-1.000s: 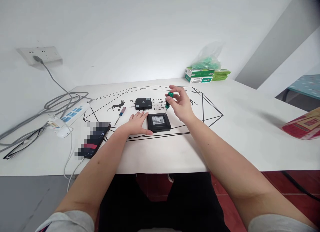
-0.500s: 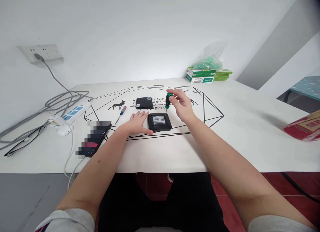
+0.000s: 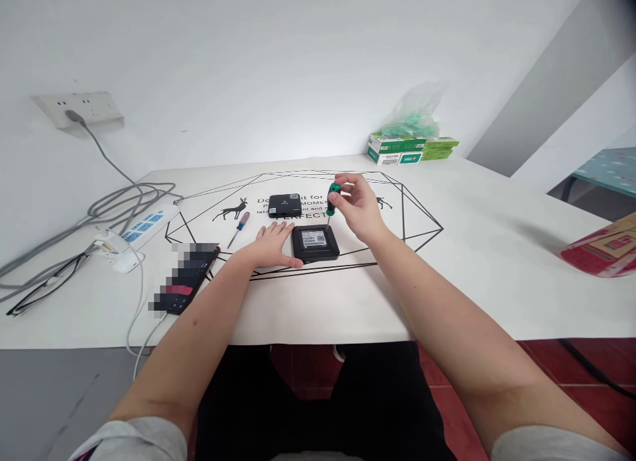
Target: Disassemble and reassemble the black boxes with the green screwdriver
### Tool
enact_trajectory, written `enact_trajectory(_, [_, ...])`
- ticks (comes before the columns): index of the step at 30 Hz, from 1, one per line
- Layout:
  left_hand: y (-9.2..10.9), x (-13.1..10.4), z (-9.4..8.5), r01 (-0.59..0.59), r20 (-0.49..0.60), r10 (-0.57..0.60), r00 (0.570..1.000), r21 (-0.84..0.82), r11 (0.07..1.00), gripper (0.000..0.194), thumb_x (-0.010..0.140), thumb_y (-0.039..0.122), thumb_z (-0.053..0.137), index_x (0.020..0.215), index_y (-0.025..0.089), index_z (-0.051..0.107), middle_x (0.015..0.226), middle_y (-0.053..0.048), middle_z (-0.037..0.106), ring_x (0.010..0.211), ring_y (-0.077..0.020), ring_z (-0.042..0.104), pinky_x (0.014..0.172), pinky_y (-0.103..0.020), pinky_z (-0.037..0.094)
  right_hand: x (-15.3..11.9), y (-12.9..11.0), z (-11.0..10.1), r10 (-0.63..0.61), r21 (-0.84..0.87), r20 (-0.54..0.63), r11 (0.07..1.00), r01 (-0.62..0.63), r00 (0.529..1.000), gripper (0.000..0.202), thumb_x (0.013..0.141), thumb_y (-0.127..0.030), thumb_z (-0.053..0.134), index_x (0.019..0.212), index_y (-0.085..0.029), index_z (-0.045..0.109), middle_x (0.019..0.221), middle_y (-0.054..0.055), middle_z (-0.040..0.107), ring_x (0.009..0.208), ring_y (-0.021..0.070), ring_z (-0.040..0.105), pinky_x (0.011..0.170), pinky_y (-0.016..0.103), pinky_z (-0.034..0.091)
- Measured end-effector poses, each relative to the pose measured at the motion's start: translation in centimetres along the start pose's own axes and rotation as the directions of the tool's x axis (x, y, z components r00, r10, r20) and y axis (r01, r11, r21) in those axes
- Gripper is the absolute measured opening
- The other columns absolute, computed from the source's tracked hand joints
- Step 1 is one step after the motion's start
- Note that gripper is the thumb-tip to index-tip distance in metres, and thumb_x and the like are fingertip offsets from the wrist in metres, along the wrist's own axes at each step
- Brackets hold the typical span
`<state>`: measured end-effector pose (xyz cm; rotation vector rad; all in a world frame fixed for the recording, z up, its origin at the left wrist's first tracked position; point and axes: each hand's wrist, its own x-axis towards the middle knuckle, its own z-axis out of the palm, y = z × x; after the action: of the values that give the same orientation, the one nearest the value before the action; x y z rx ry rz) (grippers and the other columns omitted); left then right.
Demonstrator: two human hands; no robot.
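Have tipped the green screwdriver [image 3: 333, 199] slightly more upright than a second ago, gripping its handle in the right hand [image 3: 360, 208], bit pointing down at the far right corner of a labelled black box [image 3: 315, 253]. Keeping the left hand [image 3: 273, 245] spread flat on the surface [image 3: 318, 315], thumb at the box's near left corner (steadying it, probably). Looks like screw-turning, though cannot make out the bit's contact. Calls next for firm, straight pressure while twisting. Farther out, see a second black box [image 3: 285, 206] and a pink-and-blue screwdriver [image 3: 243, 220].
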<state>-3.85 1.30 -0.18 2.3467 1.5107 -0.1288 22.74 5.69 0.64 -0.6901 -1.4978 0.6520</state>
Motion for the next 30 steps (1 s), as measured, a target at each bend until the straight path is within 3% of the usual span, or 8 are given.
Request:
enact_trajectory(3, [0.0,0.0,0.0,-0.002,0.006,0.002,1.0,0.002,1.0,0.138,0.08,0.096,0.057,0.181,0.018,0.003,0.188,-0.016,-0.002,0.174,-0.0402,-0.005,0.139,-0.061,0.002,-0.2,-0.4,0.3,0.028,0.072,0.035,0.997,-0.031,0.999,0.042,0.088,-0.055,0.086,0.11,-0.032,0.058,0.148,0.006,0.066,0.1,0.0216,0.076,0.087,0.045,0.065])
enact_trajectory(9, [0.1,-0.1,-0.1,-0.002,0.003,0.002,1.0,-0.006,1.0,0.136,0.081,0.094,0.059,0.181,0.021,0.004,0.188,-0.014,-0.001,0.174,-0.0418,-0.006,0.139,-0.062,0.002,-0.6,-0.7,0.3,-0.033,-0.033,-0.003,0.999,0.033,0.999,0.041,0.089,-0.059,0.085,0.113,-0.031,0.066,0.13,0.006,0.078,0.095,0.0214,0.074,0.09,0.047,0.062])
enact_trajectory(15, [-0.1,0.1,0.1,-0.004,-0.004,0.004,1.0,-0.011,1.0,0.136,0.08,0.093,0.062,0.181,0.021,0.004,0.188,-0.015,-0.001,0.174,-0.0412,-0.005,0.138,-0.063,0.003,-0.5,-0.7,0.2,-0.096,-0.137,0.017,0.986,0.097,0.995,0.039,0.095,-0.064,0.076,0.12,-0.033,0.072,0.12,0.004,0.08,0.099,0.0235,0.073,0.087,0.045,0.06])
enact_trajectory(24, [0.0,0.1,0.0,-0.002,0.001,0.002,1.0,-0.015,1.0,0.138,0.079,0.089,0.065,0.181,0.018,0.006,0.188,-0.017,0.0,0.174,-0.04,-0.004,0.139,-0.063,0.002,-0.2,-0.1,0.1,-0.128,-0.167,0.014,0.978,0.128,0.992,0.025,0.094,-0.04,0.074,0.116,-0.03,0.066,0.108,0.001,0.074,0.093,0.0204,0.069,0.084,0.042,0.06])
enact_trajectory(27, [0.0,0.1,0.0,-0.016,-0.04,0.015,0.999,-0.031,0.999,0.136,0.076,0.088,0.069,0.179,0.019,0.015,0.188,-0.019,0.009,0.174,-0.0428,0.003,0.138,-0.064,0.007,-0.1,-0.5,-0.1,-0.115,-0.117,0.019,0.986,0.117,0.993,0.027,0.093,-0.043,0.077,0.114,-0.03,0.065,0.109,0.002,0.07,0.089,0.0186,0.068,0.077,0.039,0.062])
enact_trajectory(30, [0.2,0.2,-0.1,-0.059,-0.094,0.053,0.994,-0.067,0.996,0.13,0.072,0.085,0.074,0.175,0.02,0.028,0.185,-0.02,0.025,0.172,-0.045,0.016,0.138,-0.061,0.019,0.1,-1.2,-0.2,-0.134,-0.039,-0.05,0.99,0.132,0.99,0.032,0.094,-0.049,0.08,0.116,-0.032,0.064,0.107,0.002,0.068,0.092,0.0191,0.069,0.075,0.037,0.064])
